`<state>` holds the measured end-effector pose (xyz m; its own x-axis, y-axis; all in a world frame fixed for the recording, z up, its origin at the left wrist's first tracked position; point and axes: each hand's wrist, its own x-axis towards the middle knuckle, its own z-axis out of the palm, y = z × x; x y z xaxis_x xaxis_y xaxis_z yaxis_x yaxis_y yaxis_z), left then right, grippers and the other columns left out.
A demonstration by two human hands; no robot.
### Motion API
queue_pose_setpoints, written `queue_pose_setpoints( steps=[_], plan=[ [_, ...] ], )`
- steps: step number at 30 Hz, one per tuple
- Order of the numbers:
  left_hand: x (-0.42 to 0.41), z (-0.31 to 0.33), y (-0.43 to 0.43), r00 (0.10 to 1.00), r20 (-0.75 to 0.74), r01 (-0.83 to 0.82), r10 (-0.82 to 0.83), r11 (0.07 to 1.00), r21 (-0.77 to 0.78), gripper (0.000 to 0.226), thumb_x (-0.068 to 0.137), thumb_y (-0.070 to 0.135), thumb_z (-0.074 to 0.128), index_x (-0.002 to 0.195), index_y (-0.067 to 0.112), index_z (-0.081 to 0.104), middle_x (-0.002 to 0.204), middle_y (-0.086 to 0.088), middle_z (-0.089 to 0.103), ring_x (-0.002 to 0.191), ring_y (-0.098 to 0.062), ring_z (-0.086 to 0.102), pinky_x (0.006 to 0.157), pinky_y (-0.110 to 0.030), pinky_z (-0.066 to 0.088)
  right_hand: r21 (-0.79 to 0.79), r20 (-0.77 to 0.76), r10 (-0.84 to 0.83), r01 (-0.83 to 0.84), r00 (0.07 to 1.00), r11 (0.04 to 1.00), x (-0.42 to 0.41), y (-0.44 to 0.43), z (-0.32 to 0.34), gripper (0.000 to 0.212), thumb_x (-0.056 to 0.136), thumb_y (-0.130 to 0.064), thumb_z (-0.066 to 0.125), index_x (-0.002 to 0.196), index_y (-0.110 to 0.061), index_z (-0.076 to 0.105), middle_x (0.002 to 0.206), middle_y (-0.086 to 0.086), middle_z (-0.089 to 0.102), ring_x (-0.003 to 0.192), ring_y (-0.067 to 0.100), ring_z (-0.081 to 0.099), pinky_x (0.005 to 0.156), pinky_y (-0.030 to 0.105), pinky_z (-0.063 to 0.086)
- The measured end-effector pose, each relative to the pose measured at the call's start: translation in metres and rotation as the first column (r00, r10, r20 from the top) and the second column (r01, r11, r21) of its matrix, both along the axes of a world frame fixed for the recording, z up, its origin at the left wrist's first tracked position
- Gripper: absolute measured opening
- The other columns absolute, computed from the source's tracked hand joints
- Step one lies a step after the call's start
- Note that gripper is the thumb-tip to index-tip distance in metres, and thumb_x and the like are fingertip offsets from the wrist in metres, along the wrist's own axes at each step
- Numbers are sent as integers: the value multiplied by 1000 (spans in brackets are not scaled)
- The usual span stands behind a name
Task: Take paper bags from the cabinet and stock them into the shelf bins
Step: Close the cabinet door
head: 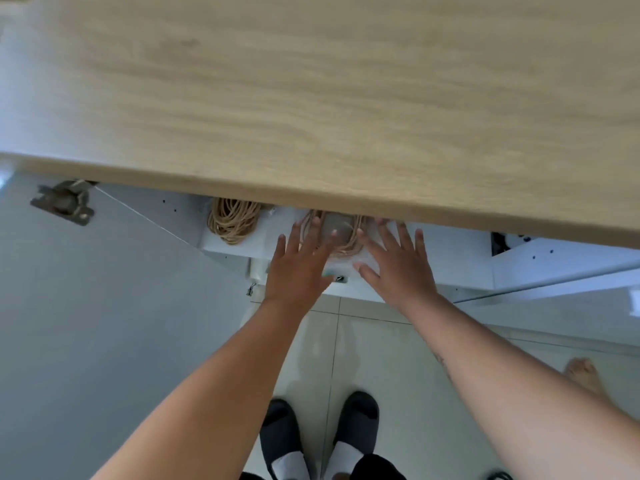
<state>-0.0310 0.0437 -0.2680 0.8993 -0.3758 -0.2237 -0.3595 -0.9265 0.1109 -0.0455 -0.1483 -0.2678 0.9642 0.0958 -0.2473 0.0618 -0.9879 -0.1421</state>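
Observation:
Below the wooden countertop (346, 98) an open white cabinet holds stacks of white paper bags with tan cord handles. One stack (232, 220) lies at the left of the shelf. A second stack (341, 233), wrapped in clear plastic, lies in the middle. My left hand (299, 268) reaches over its left side with fingers spread and straight. On the stack's right side is my right hand (394, 263), also with straight spread fingers. Whether the hands touch the stack I cannot tell. The countertop hides the bags' far ends.
The cabinet door (86, 323) stands open at the left with a metal hinge (64, 200) near its top. A white shelf unit (554, 265) is at the right. My dark slippers (318, 434) stand on the tiled floor, and another person's bare foot (583, 374) is at the right.

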Motion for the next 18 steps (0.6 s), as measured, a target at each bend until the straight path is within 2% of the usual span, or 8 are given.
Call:
queue_pose_setpoints(
  steps=[5,7,9,11,14,18],
  plan=[
    [-48,69,26,997,-63,-49,50,999,23,76,97,54,46,158,29,9,167,-3,4,153,-31,0,123,-49,11,60,-99,-18,24,995,998,-39,24,66,61,100,-52,36,155,-35,17,166,0,9,152,31,-1,122,49,-3],
    [-72,100,43,994,-44,-96,96,995,18,72,95,49,54,155,25,25,164,-7,21,151,-35,16,120,-52,23,105,-117,-12,24,993,994,-54,41,94,58,101,-47,38,155,-34,21,165,-1,12,152,31,2,122,48,0],
    [-98,129,66,985,17,-171,170,985,30,69,85,44,69,146,21,45,154,-9,43,141,-38,39,109,-52,40,130,-126,9,7,992,991,-66,60,119,56,101,-44,40,154,-34,23,164,-1,15,151,30,7,122,48,4],
    [-123,158,92,968,80,-243,240,969,39,70,76,40,79,138,18,56,144,-9,55,131,-38,52,101,-51,48,165,-129,41,-19,991,986,-75,83,142,55,101,-38,43,153,-33,26,163,-1,18,150,30,10,122,48,7],
    [-159,198,133,937,156,-319,313,947,20,73,72,36,82,136,13,58,142,-11,57,129,-39,54,105,-52,45,216,-106,87,-62,991,974,-90,125,176,56,99,-34,45,152,-34,27,162,-3,21,149,28,13,121,46,15],
    [-208,228,198,876,216,-446,432,895,18,70,79,36,70,141,8,52,149,-14,49,136,-41,45,114,-51,31,234,-51,200,-183,978,955,-113,187,213,56,100,-33,42,153,-36,25,163,-5,21,148,27,15,119,46,19]
  ],
)
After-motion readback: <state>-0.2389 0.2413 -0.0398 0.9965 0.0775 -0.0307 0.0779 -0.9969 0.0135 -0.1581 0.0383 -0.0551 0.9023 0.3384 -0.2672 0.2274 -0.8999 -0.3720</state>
